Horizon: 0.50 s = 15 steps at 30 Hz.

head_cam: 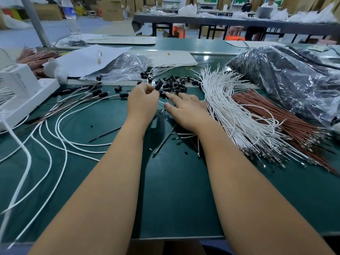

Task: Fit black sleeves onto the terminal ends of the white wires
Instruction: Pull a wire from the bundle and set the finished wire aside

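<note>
A green work surface [174,190] in a workshop, strewn with wires and small black parts.

At the centre of the frame the left hand [142,103] pinches one black sleeve [158,85] in its fingertip grip, just at the near edge of the pile of black sleeves [174,84]. The right hand [185,109] lies beside it, its grip spread, fingers straight and resting on the surface by the pile. The bundle of white wires [230,107] fans out just right of that hand, with brown wires [272,115] beyond. Finished white leads [60,129] curl at lower left.
</note>
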Each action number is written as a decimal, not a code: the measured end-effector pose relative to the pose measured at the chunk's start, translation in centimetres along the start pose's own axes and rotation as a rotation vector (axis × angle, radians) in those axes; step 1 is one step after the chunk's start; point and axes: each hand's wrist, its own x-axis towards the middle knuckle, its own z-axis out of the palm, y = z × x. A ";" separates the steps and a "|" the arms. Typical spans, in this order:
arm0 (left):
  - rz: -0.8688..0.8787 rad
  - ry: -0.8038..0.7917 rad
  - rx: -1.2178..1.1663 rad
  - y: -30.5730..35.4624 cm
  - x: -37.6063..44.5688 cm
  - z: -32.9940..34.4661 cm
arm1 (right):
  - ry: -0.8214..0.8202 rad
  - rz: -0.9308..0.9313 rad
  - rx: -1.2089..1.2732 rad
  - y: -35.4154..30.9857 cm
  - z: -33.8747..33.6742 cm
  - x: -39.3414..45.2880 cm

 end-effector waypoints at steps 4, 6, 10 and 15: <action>0.011 -0.011 0.106 0.1 -0.1 0.2 | -0.045 0.012 -0.064 -0.1 0.4 0.1; 0.003 -0.013 0.072 0.1 -0.1 0.2 | 0.002 -0.006 -0.060 -0.2 0.3 0.0; 0.024 -0.058 0.053 0.3 -0.4 0.2 | 0.159 -0.028 -0.043 -0.3 -0.1 -0.3; 0.023 -0.120 0.017 0.7 -0.9 0.0 | 0.371 -0.024 0.041 -0.3 -0.7 -0.5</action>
